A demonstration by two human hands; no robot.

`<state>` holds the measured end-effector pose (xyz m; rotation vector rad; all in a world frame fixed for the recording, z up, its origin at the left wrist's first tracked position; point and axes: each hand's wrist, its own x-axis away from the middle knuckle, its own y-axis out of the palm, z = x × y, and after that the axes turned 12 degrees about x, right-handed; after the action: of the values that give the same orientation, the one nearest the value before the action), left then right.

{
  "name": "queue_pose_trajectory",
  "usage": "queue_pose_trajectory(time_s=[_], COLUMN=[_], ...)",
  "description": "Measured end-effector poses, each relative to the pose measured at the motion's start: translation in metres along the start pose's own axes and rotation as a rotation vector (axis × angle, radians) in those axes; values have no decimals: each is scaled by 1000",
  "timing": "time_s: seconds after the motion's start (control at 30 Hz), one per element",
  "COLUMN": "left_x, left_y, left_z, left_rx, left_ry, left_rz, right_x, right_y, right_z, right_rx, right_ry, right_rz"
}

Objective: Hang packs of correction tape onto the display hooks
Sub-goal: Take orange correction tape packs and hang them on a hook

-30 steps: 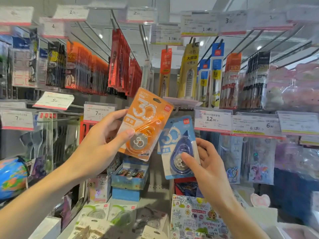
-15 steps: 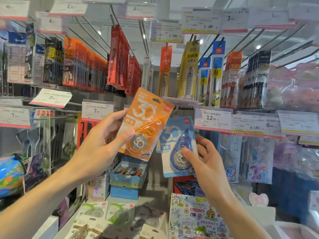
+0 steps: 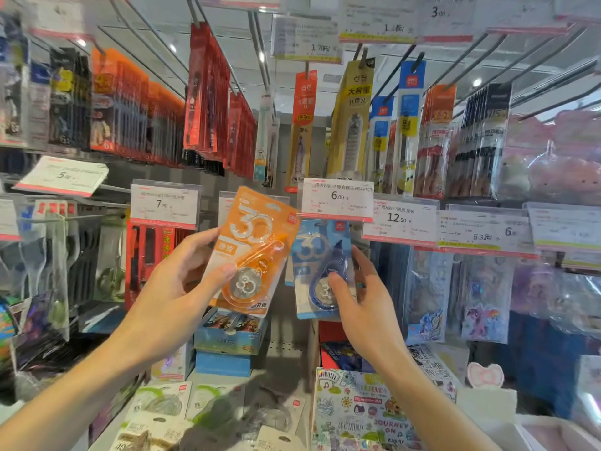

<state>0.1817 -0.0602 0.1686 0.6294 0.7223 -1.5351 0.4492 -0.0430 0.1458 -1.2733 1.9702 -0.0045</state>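
While the left hand [image 3: 175,288] pinches the orange correction tape pack [image 3: 255,252] between thumb and fingers, the pack stands on its long axis but leans, its top edge tipped to the right toward the 6.00 price tag [image 3: 336,199]. Just beside it, the right hand [image 3: 361,297] grips the blue correction tape pack [image 3: 317,271] (thumb across the dispenser, fingers behind), nearly upright, top tucked under that tag. Whether it sits on a hook cannot be told.
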Motion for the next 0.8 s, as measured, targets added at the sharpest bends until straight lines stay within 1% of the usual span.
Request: queue_pose_trajectory(time_s=[0.23,0.43,0.6,0.67,0.8], left_x=[-5,-4,2,6,14], left_y=[4,4,4,7,21], left_z=[-7,-7,-7,-9,-15], left_rx=[10,22,55,107,205], left_ry=[2,-16,-43,-61,-114], left_rz=[47,48,41,35,9], right_x=[-31,-41,-37,-30,-8], right_y=[23,36,13,-1,-20], right_z=[2,9,10,12,8], right_rx=[197,254,246,240,326], right_ry=[75,103,102,106,16], right_rz=[-18,-48,-78,-54,3])
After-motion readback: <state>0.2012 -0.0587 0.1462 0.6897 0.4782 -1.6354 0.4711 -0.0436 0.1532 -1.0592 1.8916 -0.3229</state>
